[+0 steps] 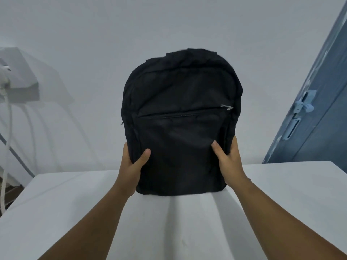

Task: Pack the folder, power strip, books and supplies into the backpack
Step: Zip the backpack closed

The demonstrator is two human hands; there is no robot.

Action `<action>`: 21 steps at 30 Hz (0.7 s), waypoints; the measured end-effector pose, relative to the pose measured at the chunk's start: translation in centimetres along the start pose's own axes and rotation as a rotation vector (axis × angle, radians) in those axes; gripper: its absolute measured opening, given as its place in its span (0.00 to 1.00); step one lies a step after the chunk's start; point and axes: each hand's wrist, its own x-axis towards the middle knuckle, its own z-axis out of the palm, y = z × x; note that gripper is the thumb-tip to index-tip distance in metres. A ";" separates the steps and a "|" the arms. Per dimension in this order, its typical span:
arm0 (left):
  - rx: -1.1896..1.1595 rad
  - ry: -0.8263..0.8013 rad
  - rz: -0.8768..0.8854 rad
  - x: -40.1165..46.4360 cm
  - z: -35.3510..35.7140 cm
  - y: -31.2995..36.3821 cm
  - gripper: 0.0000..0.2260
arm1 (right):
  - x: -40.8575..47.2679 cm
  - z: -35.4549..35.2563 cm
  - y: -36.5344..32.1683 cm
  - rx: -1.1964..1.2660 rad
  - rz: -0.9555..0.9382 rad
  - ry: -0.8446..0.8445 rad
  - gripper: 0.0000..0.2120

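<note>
A black backpack (pixel 180 117) stands upright in front of me over the white table (pixel 281 194), its front pocket facing me and the pocket's zip closed with a silver pull at the right. My left hand (pixel 131 167) grips its lower left side, thumb on the front. My right hand (pixel 228 162) grips the lower right side the same way. The fingers of both hands are hidden behind the bag. No folder, power strip, books or supplies are in view.
A plain white wall lies behind. At the left a white box (pixel 20 79) is mounted on the wall with white cables (pixel 7 128) hanging down. A blue door (pixel 319 109) with a latch stands at the right.
</note>
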 end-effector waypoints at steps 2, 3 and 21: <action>-0.023 0.042 -0.034 0.8 0.3 -1.3 0.35 | 0.8 0.3 1.0 -0.015 0.022 0.016 0.24; -0.029 0.061 -0.042 1.1 0.5 -1.8 0.33 | 1.1 0.3 1.3 -0.022 0.031 0.023 0.27; 0.175 -0.037 -0.300 -1.4 -1.5 -3.8 0.32 | -0.6 -0.4 3.0 -0.186 0.081 -0.023 0.36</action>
